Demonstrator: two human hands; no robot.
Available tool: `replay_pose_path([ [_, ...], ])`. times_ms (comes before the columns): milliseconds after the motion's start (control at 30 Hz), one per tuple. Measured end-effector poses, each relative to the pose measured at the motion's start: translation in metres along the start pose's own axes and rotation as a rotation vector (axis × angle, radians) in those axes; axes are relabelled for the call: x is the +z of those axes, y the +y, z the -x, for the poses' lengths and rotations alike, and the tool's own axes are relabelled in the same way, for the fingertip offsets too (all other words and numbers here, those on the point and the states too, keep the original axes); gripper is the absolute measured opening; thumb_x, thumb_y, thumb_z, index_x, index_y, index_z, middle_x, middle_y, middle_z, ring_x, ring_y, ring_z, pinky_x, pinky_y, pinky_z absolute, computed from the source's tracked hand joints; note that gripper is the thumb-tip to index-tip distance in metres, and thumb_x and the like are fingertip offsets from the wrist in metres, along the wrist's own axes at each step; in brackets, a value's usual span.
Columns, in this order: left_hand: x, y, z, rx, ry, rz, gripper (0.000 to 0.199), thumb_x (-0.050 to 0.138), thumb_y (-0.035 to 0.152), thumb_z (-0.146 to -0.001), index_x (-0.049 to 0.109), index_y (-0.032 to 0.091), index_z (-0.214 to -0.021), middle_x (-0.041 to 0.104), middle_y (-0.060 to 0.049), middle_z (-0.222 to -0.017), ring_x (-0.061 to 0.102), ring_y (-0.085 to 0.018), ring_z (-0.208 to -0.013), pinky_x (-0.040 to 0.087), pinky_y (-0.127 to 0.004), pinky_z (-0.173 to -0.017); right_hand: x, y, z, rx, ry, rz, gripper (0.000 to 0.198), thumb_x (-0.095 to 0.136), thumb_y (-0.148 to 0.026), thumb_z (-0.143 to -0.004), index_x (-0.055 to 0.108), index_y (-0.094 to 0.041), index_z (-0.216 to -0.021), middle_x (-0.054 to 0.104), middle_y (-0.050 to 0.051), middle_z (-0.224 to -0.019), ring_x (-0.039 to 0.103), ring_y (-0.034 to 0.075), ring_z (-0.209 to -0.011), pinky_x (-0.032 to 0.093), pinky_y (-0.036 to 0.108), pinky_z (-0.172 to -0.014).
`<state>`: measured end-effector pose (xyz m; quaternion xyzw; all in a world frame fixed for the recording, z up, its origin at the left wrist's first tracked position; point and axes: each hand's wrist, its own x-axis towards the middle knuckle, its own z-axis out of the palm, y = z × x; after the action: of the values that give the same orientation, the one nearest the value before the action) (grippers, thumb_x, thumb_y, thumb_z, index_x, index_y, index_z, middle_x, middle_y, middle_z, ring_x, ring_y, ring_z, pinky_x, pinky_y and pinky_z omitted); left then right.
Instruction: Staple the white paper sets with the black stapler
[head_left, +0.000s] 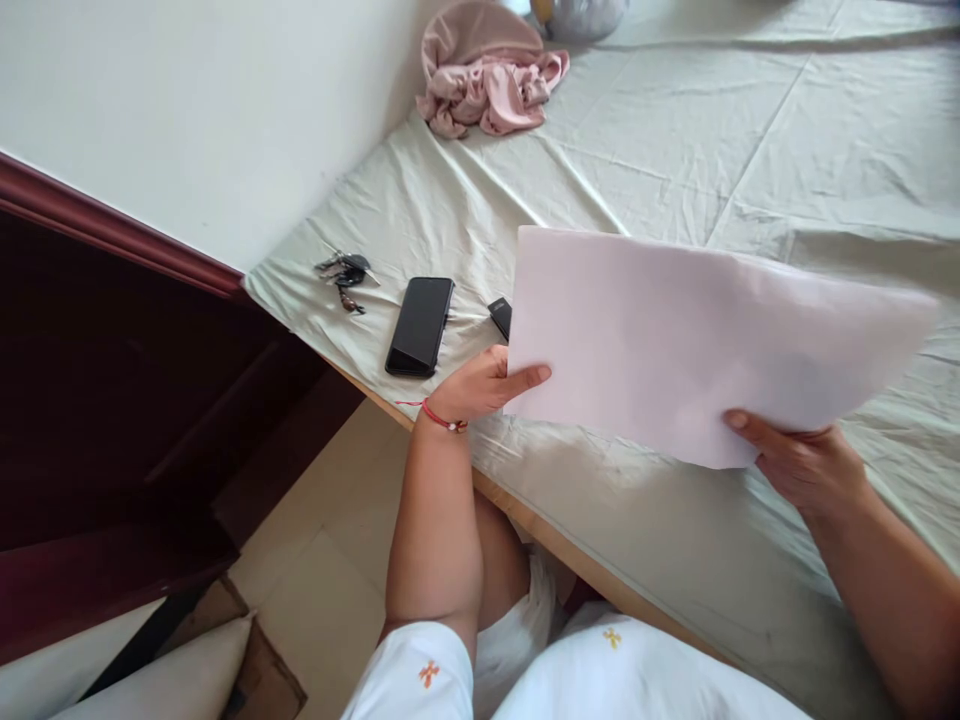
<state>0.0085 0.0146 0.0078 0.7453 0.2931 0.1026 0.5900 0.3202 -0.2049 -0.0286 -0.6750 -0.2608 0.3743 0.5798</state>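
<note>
A white sheet of paper, perhaps several sheets together, is held up over the cloth-covered table, its right end curving and a little blurred. My left hand grips its lower left corner, thumb on top and fingers hidden beneath. Along the lower edge, toward the right, my right hand pinches the paper, again with the thumb on top. A black smartphone lies just left of my left hand. Partly covered by the paper's left edge is a small black object.
A bunch of keys rests near the table's left corner. Crumpled pink cloth lies by the wall, beside a shiny metal vessel. The pale tablecloth is wrinkled. Left of the table stands a dark red wooden panel.
</note>
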Motion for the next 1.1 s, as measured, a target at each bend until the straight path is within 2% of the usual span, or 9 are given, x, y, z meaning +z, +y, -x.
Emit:
replay_pose_path([
  [100, -0.003, -0.002, 0.004, 0.072, -0.014, -0.058, 0.045, 0.070, 0.054, -0.090, 0.072, 0.016, -0.114, 0.077, -0.008, -0.114, 0.070, -0.026, -0.109, 0.057, -0.037, -0.098, -0.016, 0.004, 0.003, -0.135, -0.037, 0.187, 0.038, 0.096, -0.035, -0.062, 0.081, -0.031, -0.096, 0.081, -0.002, -0.102, 0.073, 0.022, -0.102, 0.059, 0.037, -0.102],
  [200, -0.004, 0.003, 0.007, 0.011, -0.020, -0.132, 0.043, 0.075, 0.048, -0.085, 0.070, 0.020, -0.117, 0.076, -0.007, -0.120, 0.069, -0.026, -0.114, 0.056, -0.035, -0.101, -0.022, 0.002, 0.003, -0.148, -0.140, 0.337, 0.028, 0.094, -0.039, -0.064, 0.081, -0.031, -0.088, 0.080, -0.001, -0.089, 0.074, 0.024, -0.085, 0.065, 0.039, -0.086],
  [333, -0.001, 0.011, 0.006, -0.069, -0.015, -0.157, 0.036, 0.068, 0.045, -0.089, 0.071, 0.024, -0.118, 0.075, -0.004, -0.128, 0.066, -0.024, -0.123, 0.051, -0.029, -0.109, -0.016, -0.006, 0.002, -0.153, -0.163, 0.341, 0.033, 0.090, -0.042, -0.071, 0.081, -0.033, -0.101, 0.081, 0.001, -0.101, 0.074, 0.027, -0.098, 0.063, 0.041, -0.093],
  [500, 0.001, 0.008, 0.005, -0.032, 0.052, -0.096, 0.041, 0.065, 0.052, -0.092, 0.073, 0.018, -0.114, 0.075, -0.008, -0.127, 0.063, -0.025, -0.125, 0.051, -0.034, -0.110, -0.009, -0.012, 0.003, -0.137, -0.064, 0.235, 0.043, 0.095, -0.034, -0.064, 0.079, -0.031, -0.104, 0.080, 0.000, -0.106, 0.073, 0.025, -0.105, 0.060, 0.039, -0.101],
  [633, 0.001, 0.008, 0.003, -0.083, -0.004, 0.030, 0.046, 0.058, 0.058, -0.097, 0.075, 0.015, -0.093, 0.076, -0.005, -0.095, 0.068, -0.020, -0.092, 0.056, -0.029, -0.084, -0.007, -0.003, 0.012, 0.026, -0.018, 0.063, 0.045, 0.095, -0.034, -0.066, 0.079, -0.031, -0.108, 0.079, 0.002, -0.116, 0.070, 0.026, -0.120, 0.057, 0.038, -0.107],
  [733, 0.005, 0.014, 0.001, -0.108, 0.008, 0.074, 0.049, 0.060, 0.059, -0.095, 0.070, 0.014, -0.079, 0.067, -0.001, -0.075, 0.057, -0.013, -0.068, 0.048, -0.023, -0.063, -0.012, 0.004, 0.023, 0.243, -0.035, -0.015, 0.042, 0.095, -0.037, -0.066, 0.081, -0.031, -0.104, 0.080, 0.004, -0.117, 0.072, 0.029, -0.118, 0.064, 0.036, -0.094],
  [833, 0.007, 0.018, -0.001, -0.093, -0.008, 0.092, 0.048, 0.063, 0.061, -0.093, 0.069, 0.015, -0.079, 0.064, 0.000, -0.072, 0.052, -0.011, -0.065, 0.043, -0.022, -0.058, -0.022, 0.001, 0.028, 0.372, -0.067, 0.012, 0.035, 0.093, -0.044, -0.067, 0.082, -0.029, -0.097, 0.081, 0.007, -0.108, 0.076, 0.030, -0.105, 0.067, 0.036, -0.083],
  [967, 0.009, 0.019, -0.001, -0.125, -0.061, 0.101, 0.051, 0.061, 0.065, -0.091, 0.069, 0.015, -0.081, 0.063, -0.001, -0.072, 0.053, -0.013, -0.066, 0.042, -0.023, -0.057, -0.041, -0.018, 0.013, 0.212, -0.039, 0.068, 0.057, 0.092, -0.045, -0.068, 0.075, -0.037, -0.122, 0.080, 0.006, -0.115, 0.076, 0.029, -0.106, 0.063, 0.043, -0.100],
  [1100, 0.013, 0.022, -0.004, -0.102, -0.186, 0.043, 0.053, 0.055, 0.064, -0.095, 0.067, 0.015, -0.077, 0.061, -0.001, -0.070, 0.054, -0.013, -0.064, 0.042, -0.023, -0.057, -0.052, -0.041, -0.006, -0.061, 0.179, 0.436, 0.093, 0.096, -0.049, -0.062, 0.058, -0.041, -0.147, 0.069, 0.008, -0.143, 0.063, 0.033, -0.135, 0.045, 0.054, -0.122],
])
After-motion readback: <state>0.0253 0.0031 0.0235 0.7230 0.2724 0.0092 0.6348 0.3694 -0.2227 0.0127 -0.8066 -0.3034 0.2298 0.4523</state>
